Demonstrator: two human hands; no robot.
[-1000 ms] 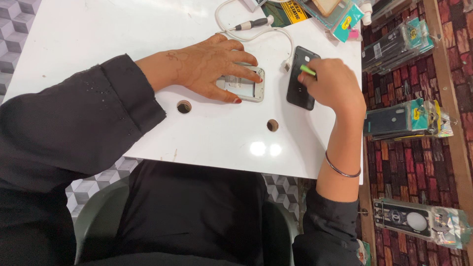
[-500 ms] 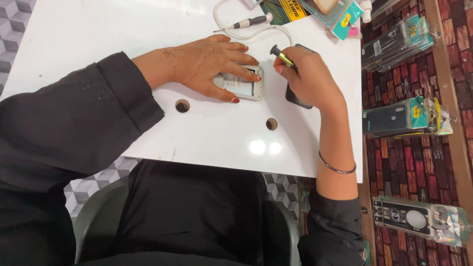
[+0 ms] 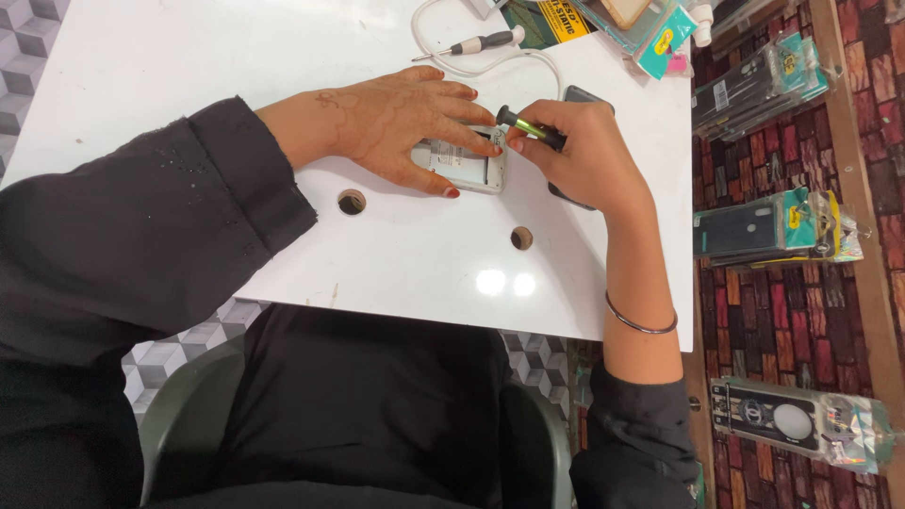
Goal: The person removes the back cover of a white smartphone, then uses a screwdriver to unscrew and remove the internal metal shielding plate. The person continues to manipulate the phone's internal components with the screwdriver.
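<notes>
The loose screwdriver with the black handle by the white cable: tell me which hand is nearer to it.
Left. The left hand lies flat just below the loose screwdriver, pressing the opened phone. The right hand, gripping a green screwdriver, sits lower and further right.

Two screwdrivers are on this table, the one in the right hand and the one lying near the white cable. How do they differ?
The held screwdriver is gripped in the right hand, tip towards the opened phone under the left hand; the spare screwdriver lies loose and untouched by the white cable. The held one has a green and dark handle, the spare a black and white one. Both are small and slim.
</notes>
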